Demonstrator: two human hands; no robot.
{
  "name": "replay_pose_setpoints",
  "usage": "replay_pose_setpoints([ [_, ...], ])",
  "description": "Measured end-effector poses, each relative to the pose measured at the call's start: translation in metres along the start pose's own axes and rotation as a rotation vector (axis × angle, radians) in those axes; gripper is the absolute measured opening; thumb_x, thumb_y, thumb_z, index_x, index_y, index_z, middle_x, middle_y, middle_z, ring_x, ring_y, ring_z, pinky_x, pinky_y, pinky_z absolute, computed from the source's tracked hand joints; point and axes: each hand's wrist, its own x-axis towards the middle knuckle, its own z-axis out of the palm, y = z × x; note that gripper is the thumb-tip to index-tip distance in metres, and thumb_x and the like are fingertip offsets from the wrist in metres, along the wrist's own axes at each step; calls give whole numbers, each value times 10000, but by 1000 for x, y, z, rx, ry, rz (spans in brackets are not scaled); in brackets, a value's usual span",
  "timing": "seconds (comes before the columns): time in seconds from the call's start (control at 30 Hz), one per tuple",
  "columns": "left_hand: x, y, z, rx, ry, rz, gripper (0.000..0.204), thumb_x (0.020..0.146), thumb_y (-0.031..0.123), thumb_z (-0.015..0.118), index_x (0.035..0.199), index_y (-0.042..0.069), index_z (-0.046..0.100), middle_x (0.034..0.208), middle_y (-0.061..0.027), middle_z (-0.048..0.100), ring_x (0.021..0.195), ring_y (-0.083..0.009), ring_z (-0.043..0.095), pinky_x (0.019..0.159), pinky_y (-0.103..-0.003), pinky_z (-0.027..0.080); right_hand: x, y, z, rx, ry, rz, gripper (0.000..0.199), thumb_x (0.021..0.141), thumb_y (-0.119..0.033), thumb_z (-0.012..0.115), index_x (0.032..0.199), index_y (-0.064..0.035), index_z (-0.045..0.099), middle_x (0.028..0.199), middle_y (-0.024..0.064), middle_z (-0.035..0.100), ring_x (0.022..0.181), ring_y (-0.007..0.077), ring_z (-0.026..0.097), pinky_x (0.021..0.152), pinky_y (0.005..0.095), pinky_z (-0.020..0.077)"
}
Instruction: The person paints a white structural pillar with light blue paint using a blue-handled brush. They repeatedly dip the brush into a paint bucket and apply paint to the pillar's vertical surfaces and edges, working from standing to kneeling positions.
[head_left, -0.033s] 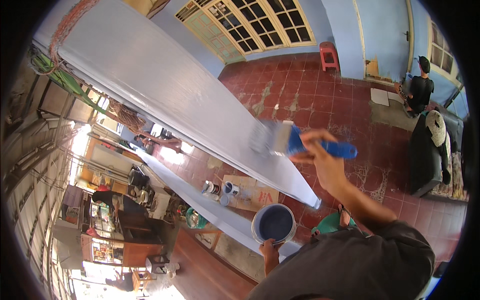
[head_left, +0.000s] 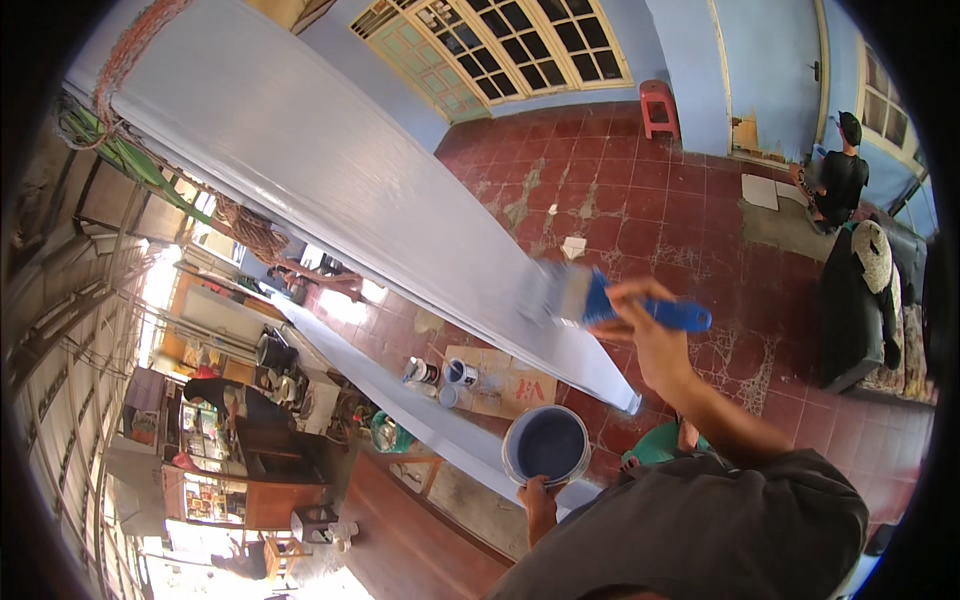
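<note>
Pots point(head_left: 463, 376), contents unclear, stand beyond and left of the left hand point(head_left: 538, 493), which grips a bucket point(head_left: 512, 440) of grey-blue paint point(head_left: 547, 450); farther forward, a pale board point(head_left: 350, 190) meets the blue-handled brush point(head_left: 592, 300) that the right hand point(head_left: 650, 335) holds.

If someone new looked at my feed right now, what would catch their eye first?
Probably the long pale pillar slanting from the upper left toward the centre right, with the right hand holding a blue-handled brush at its lower stretch. Next, at lower centre, the left hand grips a bucket with dark bluish contents. Then the red stool by the wall, upper right.
</note>
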Motion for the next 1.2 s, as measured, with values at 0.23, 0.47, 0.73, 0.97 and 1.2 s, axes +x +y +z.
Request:
replay_pose_setpoints([
  [0.23,14,2,4,-274,164,-383,309,749,114,831,931,-40,633,985,-172,667,853,-301,694,762,-383,610,-31,53,-64,-192,224,322,123,943,-85,652,1048,-25,666,950,131,693,730,240,733,671,324,641],
  [0.47,1,23,32,-92,73,-126,333,726,-47,584,978,-212,441,1016,-297,559,791,-416,687,630,-552,657,-1,-52,70,36,-71,-22,245,954,-92,615,1180,1,629,1057,167,691,836,275,740,745,371,634],
  [0.73,15,28,40,-401,158,-496,317,717,-56,593,970,-193,462,1004,-287,578,767,-407,691,658,-554,656,-6,-95,117,143,-220,-312,247,983,-142,605,1178,8,627,1168,132,643,904,299,727,833,422,618],
  [0.97,12,31,30,-237,64,-361,242,778,62,720,888,-99,577,913,-236,646,834,-349,693,737,-453,614,-41,14,33,-130,3,-134,157,979,-92,639,1089,16,672,1030,100,682,889,178,707,833,315,618],
  [1.2,23,-25,-15,33,-210,-37,474,688,305,923,950,27,642,849,-190,705,823,-356,696,737,-422,532,-57,76,-61,-251,253,174,176,966,-39,589,1117,-22,677,1010,109,695,779,164,708,733,266,609],
])
